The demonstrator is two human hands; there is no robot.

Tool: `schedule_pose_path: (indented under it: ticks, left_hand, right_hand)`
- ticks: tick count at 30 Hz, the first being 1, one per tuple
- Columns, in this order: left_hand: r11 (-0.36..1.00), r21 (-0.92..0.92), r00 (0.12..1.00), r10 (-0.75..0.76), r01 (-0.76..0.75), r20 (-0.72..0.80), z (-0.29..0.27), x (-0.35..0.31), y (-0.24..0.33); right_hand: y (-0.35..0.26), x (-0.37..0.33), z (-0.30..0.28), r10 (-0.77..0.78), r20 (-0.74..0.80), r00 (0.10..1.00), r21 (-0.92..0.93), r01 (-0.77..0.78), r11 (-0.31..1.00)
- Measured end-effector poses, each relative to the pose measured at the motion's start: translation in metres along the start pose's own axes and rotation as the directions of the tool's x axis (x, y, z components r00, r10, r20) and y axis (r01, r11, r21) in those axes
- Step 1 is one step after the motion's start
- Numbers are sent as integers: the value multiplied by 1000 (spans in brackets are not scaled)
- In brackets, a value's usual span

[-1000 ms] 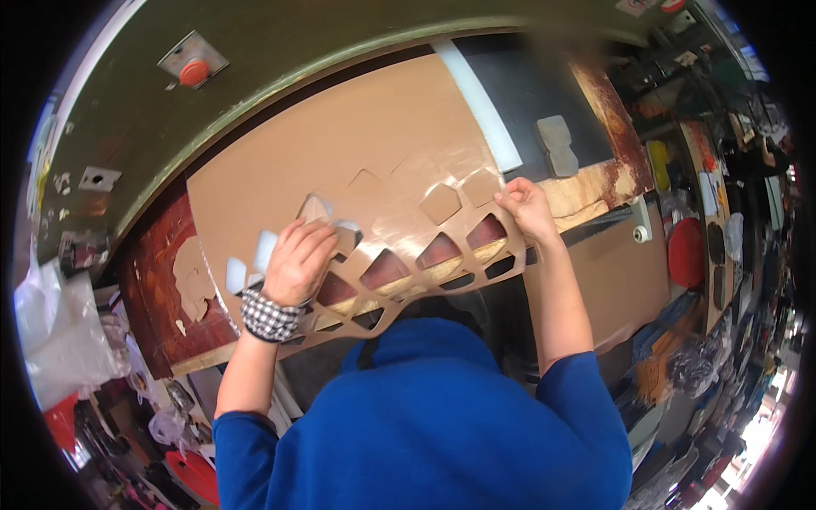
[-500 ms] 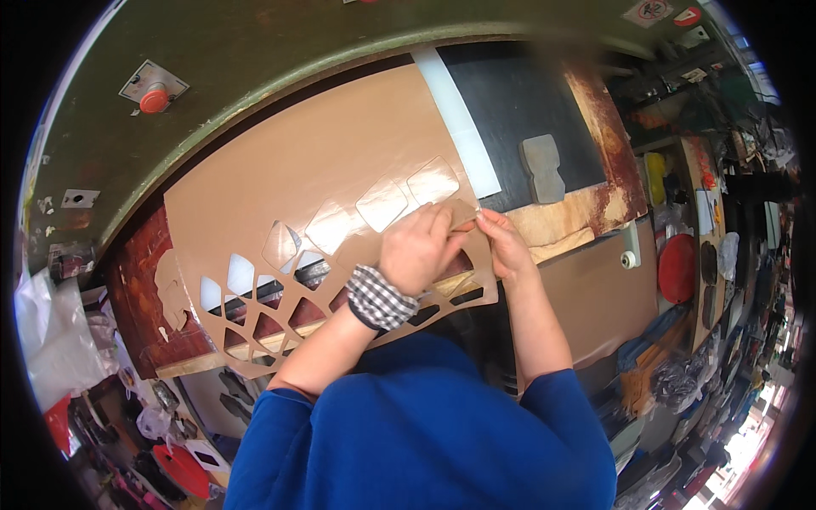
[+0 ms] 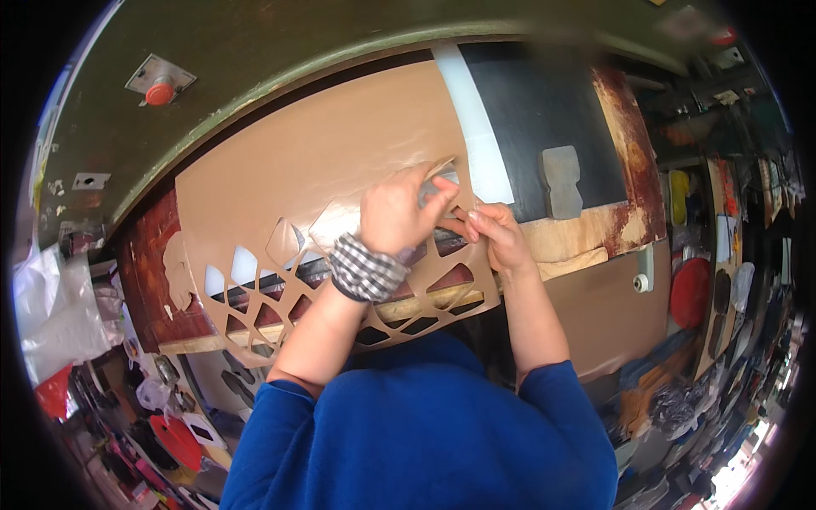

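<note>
A brown sheet material (image 3: 314,136) lies across the bench, its near part cut into a lattice of diamond-shaped holes that sags over the front edge. My left hand (image 3: 395,212), with a checked black-and-white band at the wrist, pinches a rounded diamond cut-out (image 3: 445,166) and tilts it up from the sheet. Beside it my right hand (image 3: 503,240) is closed, thumb and fingers gripping brown cut-out material (image 3: 460,223) near the sheet's right edge. How many pieces it holds cannot be made out.
A grey hourglass-shaped block (image 3: 562,181) stands on a black board (image 3: 531,110) to the right. A green machine beam (image 3: 280,51) with a red button (image 3: 159,92) spans the far side. Plastic bags (image 3: 59,314) hang at the left; another brown sheet (image 3: 586,314) lies at the right.
My left hand has moved away from my right hand, up and left, and now lifts another cut-out. The right hand stays near the sheet's right edge. The whole view has shifted slightly.
</note>
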State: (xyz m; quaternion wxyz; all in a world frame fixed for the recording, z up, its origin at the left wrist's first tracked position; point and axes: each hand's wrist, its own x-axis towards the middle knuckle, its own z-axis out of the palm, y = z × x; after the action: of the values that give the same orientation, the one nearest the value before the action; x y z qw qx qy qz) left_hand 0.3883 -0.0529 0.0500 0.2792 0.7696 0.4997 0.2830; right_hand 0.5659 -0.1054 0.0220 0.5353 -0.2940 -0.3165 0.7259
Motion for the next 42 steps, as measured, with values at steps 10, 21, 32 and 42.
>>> schedule_pose_path:
  ticks: [10, 21, 32, 42]
  left_hand:
    - [993, 90, 931, -44, 82, -363, -62, -46, -44]
    - [926, 348, 984, 172, -147, -40, -26, -77, -10]
    - [951, -273, 892, -247, 147, -379, -58, -63, -32]
    - [929, 345, 990, 105, -130, 91, -48, -53, -33]
  right_hand:
    - [-3, -47, 44, -308, -233, 922, -879, -64, 472]
    - [21, -8, 21, 412, -32, 911, -143, -412, 900]
    - [30, -28, 32, 285, -163, 945, 15, -286, 958]
    - [39, -19, 51, 163, -204, 965, -287, -218, 933]
